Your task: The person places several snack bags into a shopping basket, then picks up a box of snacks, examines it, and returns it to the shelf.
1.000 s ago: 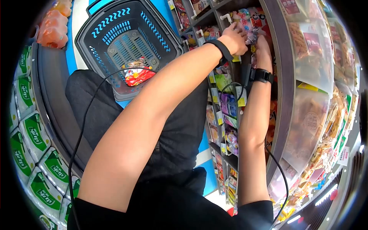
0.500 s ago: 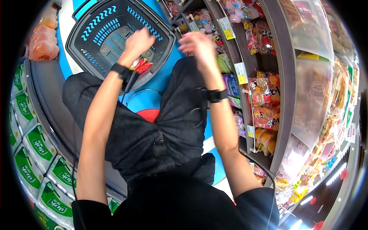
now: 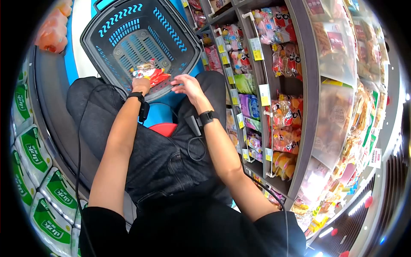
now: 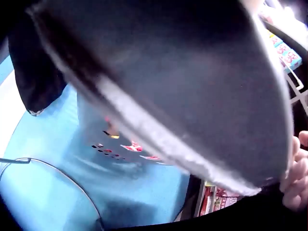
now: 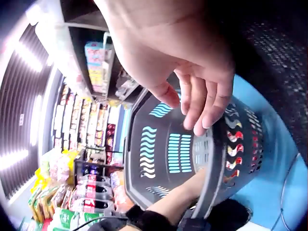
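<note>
In the head view a black basket (image 3: 141, 10) stands in front of the crossed legs. A red and white snack packet (image 3: 159, 77) with a clear part lies inside, near its close rim. My left hand (image 3: 141, 85) reaches over that rim, right at the packet's left side; its fingertips are partly hidden, and I cannot tell whether they grip the packet. Just off the basket's right rim is my right hand (image 3: 189, 89), holding nothing. The right wrist view shows this hand (image 5: 192, 72) with fingers loosely bent above the rim. Basket wall fills most of the left wrist view.
Shelves with bagged sweets (image 3: 284, 113) and price tags (image 3: 264, 95) rise on the right. Green-labelled packs (image 3: 47, 218) line the left, behind a dark ledge (image 3: 47, 111). Thin cables (image 3: 78, 171) run from both wrists. A red stool-like piece (image 3: 163, 129) shows between the legs.
Both hands were at the shelf on the right a second ago. The left has moved into the basket and down beside the packet; the right has come left to the basket rim.
</note>
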